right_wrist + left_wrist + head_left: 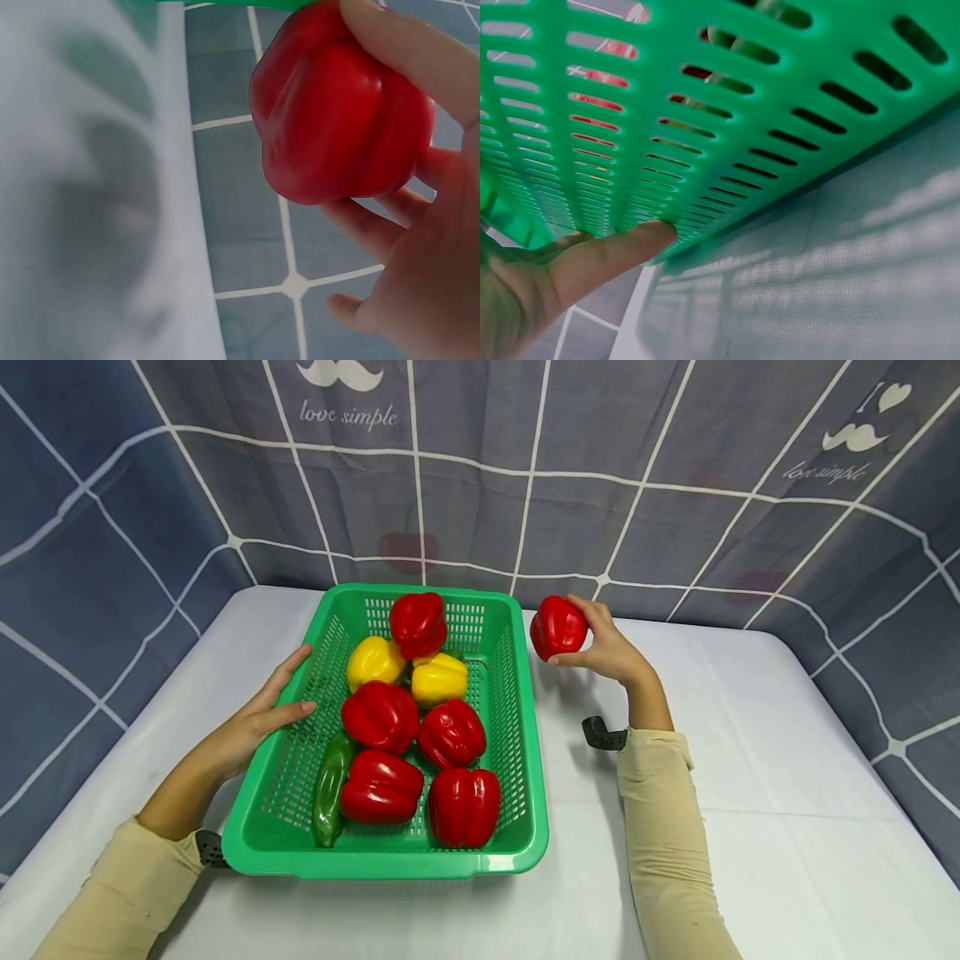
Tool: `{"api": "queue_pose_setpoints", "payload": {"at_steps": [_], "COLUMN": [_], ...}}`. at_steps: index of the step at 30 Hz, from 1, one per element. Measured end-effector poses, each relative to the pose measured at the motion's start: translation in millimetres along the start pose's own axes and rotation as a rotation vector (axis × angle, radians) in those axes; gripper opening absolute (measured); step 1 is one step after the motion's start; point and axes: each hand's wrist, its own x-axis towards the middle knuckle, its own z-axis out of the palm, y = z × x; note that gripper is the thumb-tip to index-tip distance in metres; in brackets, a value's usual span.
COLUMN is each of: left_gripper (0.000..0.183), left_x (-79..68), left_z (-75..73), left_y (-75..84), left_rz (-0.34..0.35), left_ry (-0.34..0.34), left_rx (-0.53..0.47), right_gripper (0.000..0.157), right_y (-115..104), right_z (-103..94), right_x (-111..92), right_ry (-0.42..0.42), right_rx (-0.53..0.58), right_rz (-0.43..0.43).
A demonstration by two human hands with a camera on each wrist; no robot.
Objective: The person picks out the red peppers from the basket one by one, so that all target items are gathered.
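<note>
A: What is met first, from the near side?

B: Two tan sleeves (pixel 675 835), then the front rim of a green basket (pixel 382 865), which is set on a white table (pixel 772 752).

A: And inside it?

B: At the front, a long green pepper (pixel 328 789) and two red peppers (pixel 464 807) are seen. Behind them two more red ones are laid, and at their left the basket's side is touched by the left hand (pixel 258 722), its thumb and fingers spread apart and nothing clasped. Farther on, two yellow peppers (pixel 439 682) are found, with one more red at the back. (Something green is half hidden by the yellow pair; what it is cannot be told.)

A: Where is the last red pepper?

B: The held pepper (pixel 557 627) is clamped between the thumb and fingers of the right hand (pixel 609 647), just outside the far right rim, and is judged by its shadow to be lifted. Beyond it only the gray checked curtain (pixel 585 518) is seen.

A: How much is done?

B: Eight peppers can be counted inside. If the basket is being filled, most of the work is judged done: just the one in hand is seen outside, and it is not yet placed.
</note>
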Motion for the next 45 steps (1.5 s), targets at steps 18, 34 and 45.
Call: {"api": "queue_pose_setpoints", "payload": {"at_steps": [18,34,45], "left_gripper": [0.071,0.070,0.069], "left_x": [0.0,0.2,0.2], "left_z": [-0.7,-1.5,-1.5], "left_y": [0.3,-0.2,-1.3], "left_rz": [-0.002,0.004,-0.001], "left_ry": [-0.022,-0.027,-0.018], "left_rx": [-0.060,-0.068,-0.045], "right_gripper": [0.099,0.098,0.105], "right_y": [16,20,20], "right_z": [12.1,20.2,19.0], "right_x": [10,13,12], "right_ry": [-0.062,-0.086,-0.113], "right_rx": [-0.108,-0.140,-0.154], "right_rz": [0.026,0.063,0.067]}}
